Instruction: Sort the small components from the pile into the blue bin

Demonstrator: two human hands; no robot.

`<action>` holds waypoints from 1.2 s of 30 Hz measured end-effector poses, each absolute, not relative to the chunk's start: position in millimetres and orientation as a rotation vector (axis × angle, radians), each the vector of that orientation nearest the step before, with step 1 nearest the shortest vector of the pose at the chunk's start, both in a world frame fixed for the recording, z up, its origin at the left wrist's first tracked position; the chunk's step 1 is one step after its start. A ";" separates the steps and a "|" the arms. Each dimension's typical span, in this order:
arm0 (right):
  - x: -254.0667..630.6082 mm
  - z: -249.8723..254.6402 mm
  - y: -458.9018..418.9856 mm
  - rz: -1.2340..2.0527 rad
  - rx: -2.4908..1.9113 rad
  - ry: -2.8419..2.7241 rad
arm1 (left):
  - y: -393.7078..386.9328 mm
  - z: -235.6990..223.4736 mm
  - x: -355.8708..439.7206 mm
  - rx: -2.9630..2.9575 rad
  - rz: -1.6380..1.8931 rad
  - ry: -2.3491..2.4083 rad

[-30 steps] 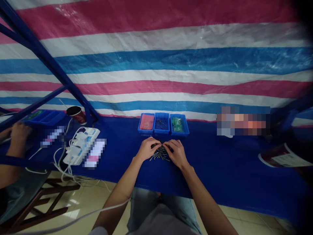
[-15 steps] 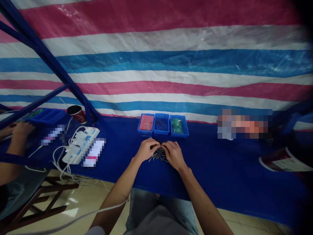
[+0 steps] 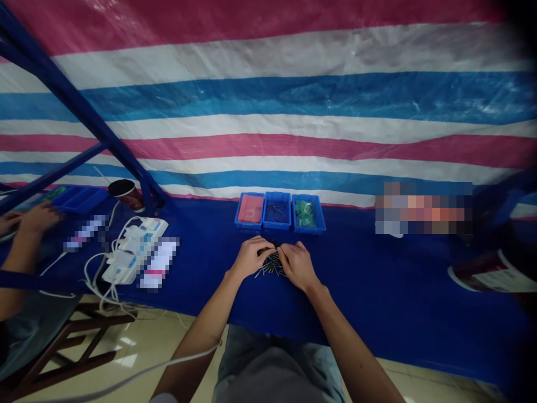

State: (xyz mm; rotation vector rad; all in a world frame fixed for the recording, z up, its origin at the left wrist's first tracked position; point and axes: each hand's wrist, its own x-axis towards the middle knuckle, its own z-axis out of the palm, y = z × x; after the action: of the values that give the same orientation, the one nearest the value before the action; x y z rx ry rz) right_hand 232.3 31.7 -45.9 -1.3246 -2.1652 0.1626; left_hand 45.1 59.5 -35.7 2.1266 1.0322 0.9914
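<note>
Thin stick-like pieces (image 3: pixel 272 266) piled just nearside of middle blue bin (image 3: pixel 277 225), probably light, stiff, slippery, best pinched mid-length; left hand (image 3: pixel 251 257) and right hand (image 3: pixel 298 265) over pile, can't tell if either grip is closed.

And facing me it's a great striped sheet (image 3: pixel 268 103), red, white and blue, creased and glossy, right across the backdrop! Blue bars (image 3: pixel 86 109) slant up on my left, the blue table (image 3: pixel 377 308) stretches wide, and below, pale floor tiles (image 3: pixel 146 341) flash bright light beside a dark wooden stool (image 3: pixel 98 323).
</note>
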 end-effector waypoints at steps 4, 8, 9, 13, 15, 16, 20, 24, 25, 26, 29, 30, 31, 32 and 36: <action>233.8 -47.1 31.7 0.163 -1.348 -2.124 | 60.3 -36.6 44.8 2.134 0.988 1.023; 236.0 -45.7 29.3 0.220 -1.260 -2.072 | 60.9 -36.6 43.6 2.128 1.009 1.015; 236.1 -45.5 28.7 0.228 -1.244 -2.064 | 60.9 -36.6 43.2 2.125 1.012 1.016; 235.0 -47.2 27.3 0.226 -1.227 -2.064 | 60.8 -36.9 42.6 2.114 1.024 1.029; 234.0 -47.2 28.2 0.217 -1.227 -2.059 | 60.8 -37.0 42.6 2.114 1.030 1.029; 233.5 -46.1 29.3 0.212 -1.227 -2.060 | 61.0 -37.0 42.6 2.111 1.035 1.029; 231.9 -33.4 38.5 0.240 -1.228 -2.104 | 61.5 -35.6 41.5 2.067 1.080 1.060; 232.8 -24.6 49.2 0.305 -1.163 -2.188 | 61.4 -34.4 40.0 2.020 1.114 1.123; 233.3 -25.6 50.5 0.306 -1.149 -2.191 | 61.3 -34.3 39.8 2.018 1.110 1.128; 233.8 -27.9 51.1 0.308 -1.145 -2.183 | 61.1 -34.3 39.8 2.020 1.103 1.125; 235.1 -38.3 49.2 0.324 -1.175 -2.144 | 60.9 -34.6 40.4 2.036 1.077 1.098; 235.4 -41.4 47.9 0.324 -1.191 -2.137 | 61.0 -34.7 40.7 2.041 1.072 1.090; 235.9 -43.7 46.5 0.317 -1.202 -2.136 | 61.1 -34.9 40.9 2.049 1.061 1.082; 236.4 -45.2 45.0 0.305 -1.203 -2.139 | 61.3 -35.1 41.1 2.054 1.058 1.082; 240.0 -43.5 40.1 0.257 -1.169 -2.115 | 61.5 -36.2 41.3 2.077 1.047 1.071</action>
State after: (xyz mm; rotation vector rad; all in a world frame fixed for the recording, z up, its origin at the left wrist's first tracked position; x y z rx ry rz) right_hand 240.0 40.1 -43.5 -1.1688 -2.1154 0.2571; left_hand 41.3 61.5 -36.2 2.0766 1.0707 1.0474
